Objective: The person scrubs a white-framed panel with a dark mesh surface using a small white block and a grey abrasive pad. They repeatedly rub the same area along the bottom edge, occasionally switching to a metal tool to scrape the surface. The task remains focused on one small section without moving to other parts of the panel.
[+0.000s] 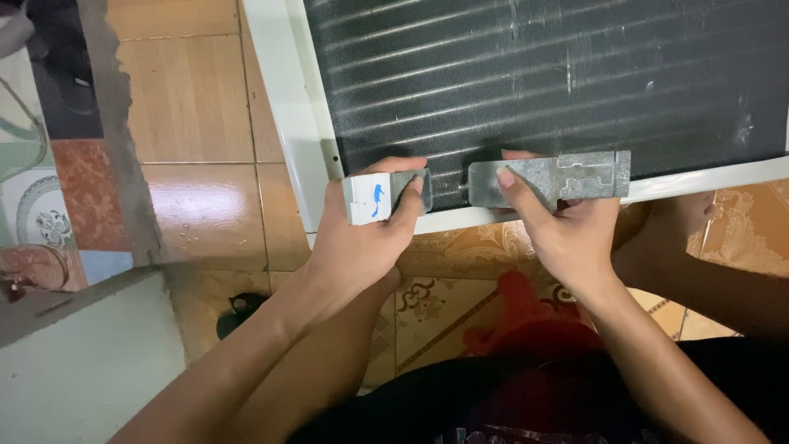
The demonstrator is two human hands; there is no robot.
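1. While my left hand (362, 238) pinches a white bracket (367, 199), my right hand (567, 230) presses a grey metal plate (567, 177) onto the finned panel's (534, 74) white frame (288, 107).
2. Next, probably aligning both pieces squarely along the edge.

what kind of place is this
Probably a home floor used as a repair spot: patterned floor tiles, a finned coil panel in a white frame, and grey metal plates in the left hand and right hand.
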